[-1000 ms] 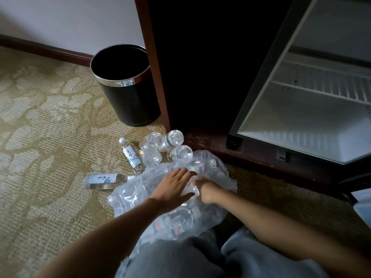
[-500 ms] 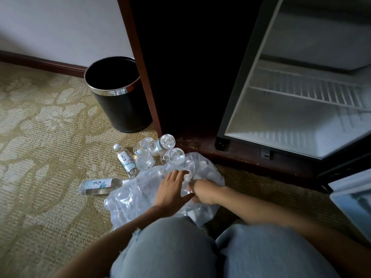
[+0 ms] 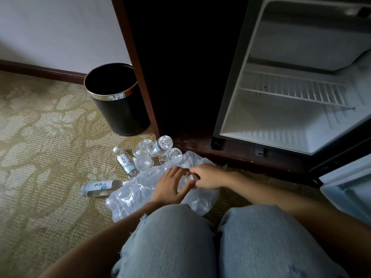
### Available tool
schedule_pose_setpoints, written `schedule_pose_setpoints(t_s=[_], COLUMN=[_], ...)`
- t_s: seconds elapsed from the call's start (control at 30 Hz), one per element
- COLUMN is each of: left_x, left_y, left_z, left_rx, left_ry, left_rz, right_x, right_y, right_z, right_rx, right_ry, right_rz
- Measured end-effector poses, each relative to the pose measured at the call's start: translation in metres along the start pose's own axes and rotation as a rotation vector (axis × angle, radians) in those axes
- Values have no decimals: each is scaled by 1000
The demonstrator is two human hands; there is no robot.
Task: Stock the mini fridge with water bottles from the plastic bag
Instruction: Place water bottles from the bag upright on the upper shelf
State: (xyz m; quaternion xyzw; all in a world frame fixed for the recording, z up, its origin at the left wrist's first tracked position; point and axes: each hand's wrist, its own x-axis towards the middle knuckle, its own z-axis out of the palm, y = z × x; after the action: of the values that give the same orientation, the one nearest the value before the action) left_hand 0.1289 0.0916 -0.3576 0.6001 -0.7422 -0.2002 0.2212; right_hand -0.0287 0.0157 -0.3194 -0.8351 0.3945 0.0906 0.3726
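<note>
Room dim overall. Soft light reaches in from the left, falling evenly on the wall (image 3: 60,27) and carpet (image 3: 40,157); shadows weak and diffuse. Cabinet side panel (image 3: 180,67) reads almost solid black, no detail recoverable. Mini fridge (image 3: 281,121) interior pale grey, with no light showing inside. Small glints on the bin (image 3: 120,113) rim, the water bottles (image 3: 143,162) and the creased plastic bag (image 3: 136,195); no harsh glare. Wide-angle lens bows and tilts straight edges towards the borders. Jeans (image 3: 170,247) at the bottom edge soft, out of focus

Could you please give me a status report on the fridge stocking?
Left hand flat on plastic bag, right hand gripping it. Six bottles loose on carpet. Mini fridge open.
</note>
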Motion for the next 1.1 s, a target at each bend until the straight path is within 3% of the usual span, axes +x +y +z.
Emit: schedule_pose_setpoints(t_s=[0.23,0.37,0.47,0.63,0.77,1.1], left_x=[16,34,58,87,101,150], left_y=[17,27,47,84,106,165], left_z=[-2,0,-5,-25,-36,-51], left_rx=[-122,-107,-221,-602,-658,-547], left_ry=[-18,-108,-122,-139,-156,0], left_rz=[-172,-254,-315,-368,-383,-349], right_x=[-4,-15,-27,-44,-52,-106], right_y=[23,22,21,18,15,32], right_z=[-21,-51,-82,-107,-118,-147], right_rx=[436,365,335,592,838,908], right_ry=[324,564,699,826,878,889], right_rz=[120,99,72,92,137,42])
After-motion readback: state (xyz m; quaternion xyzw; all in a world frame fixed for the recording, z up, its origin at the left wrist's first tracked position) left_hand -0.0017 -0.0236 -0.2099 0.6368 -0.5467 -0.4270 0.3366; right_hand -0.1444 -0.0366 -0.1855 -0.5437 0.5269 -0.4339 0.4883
